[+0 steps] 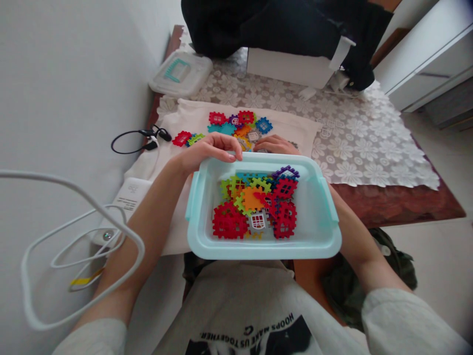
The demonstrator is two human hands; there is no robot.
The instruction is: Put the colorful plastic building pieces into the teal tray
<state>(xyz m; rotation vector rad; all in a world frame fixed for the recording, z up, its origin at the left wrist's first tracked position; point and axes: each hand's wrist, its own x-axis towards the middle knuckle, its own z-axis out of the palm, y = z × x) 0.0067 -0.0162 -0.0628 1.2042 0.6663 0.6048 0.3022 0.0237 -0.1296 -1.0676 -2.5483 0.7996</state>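
A pale turquoise plastic box (318, 234) stands in front of my body, between my forearms. Inside lie notched building tiles, among them a red window tile (229, 220), an orange tile (254, 198) and a white window insert (257, 221). My left hand (220, 147) is at the box's far rim, its fingers curled and tips close together; anything between them is hidden. Just beyond the same rim, my right hand (276, 144) reaches low over loose tiles, its visible fingers stretched out and the rest hidden by the box. A blue tile (263, 125) and an orange tile (243, 131) lie beyond the hands.
A clear lid (181, 74) with a turquoise mark lies at the back left. Black earphones (148, 138) are by the wall. A white cable (74, 187) loops at the left. A dark cloth (281, 24) drapes over a white box (288, 69) at the back.
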